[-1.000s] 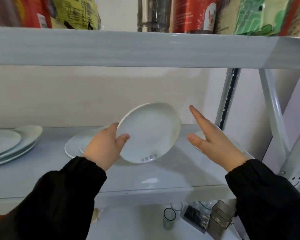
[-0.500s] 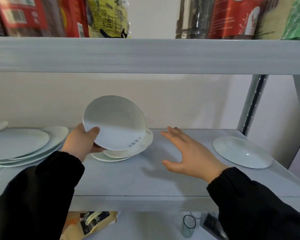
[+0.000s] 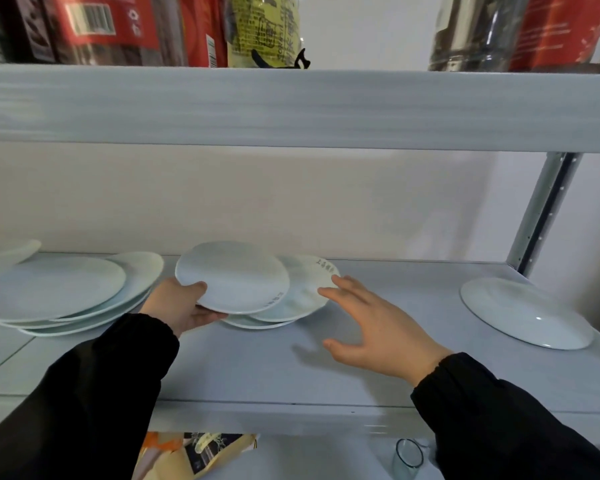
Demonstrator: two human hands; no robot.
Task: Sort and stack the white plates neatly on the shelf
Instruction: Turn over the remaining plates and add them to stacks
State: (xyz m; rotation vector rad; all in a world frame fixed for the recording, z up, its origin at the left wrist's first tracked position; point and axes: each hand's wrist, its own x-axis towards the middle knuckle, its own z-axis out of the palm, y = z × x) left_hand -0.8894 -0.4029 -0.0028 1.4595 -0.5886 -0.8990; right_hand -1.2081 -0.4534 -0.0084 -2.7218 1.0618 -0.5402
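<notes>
My left hand (image 3: 181, 304) grips a small white plate (image 3: 234, 277) by its near left rim, holding it nearly flat just over a short stack of small white plates (image 3: 302, 296) in the middle of the grey shelf (image 3: 257, 368). My right hand (image 3: 371, 327) is spread, its fingertips at the right rim of that stack. A pile of larger white plates (image 3: 56, 289) lies at the left. One white plate (image 3: 523, 315) sits alone at the right.
An upper shelf board (image 3: 291, 105) runs overhead with red and yellow food packets (image 3: 118, 29) on it. A metal upright (image 3: 541, 216) stands at the right. Below the shelf are a glass (image 3: 407, 457) and a printed bag (image 3: 201, 452).
My left hand has lowered the small plate from tilted upright to almost flat over the middle stack. My right hand has reached forward to the stack's right rim.
</notes>
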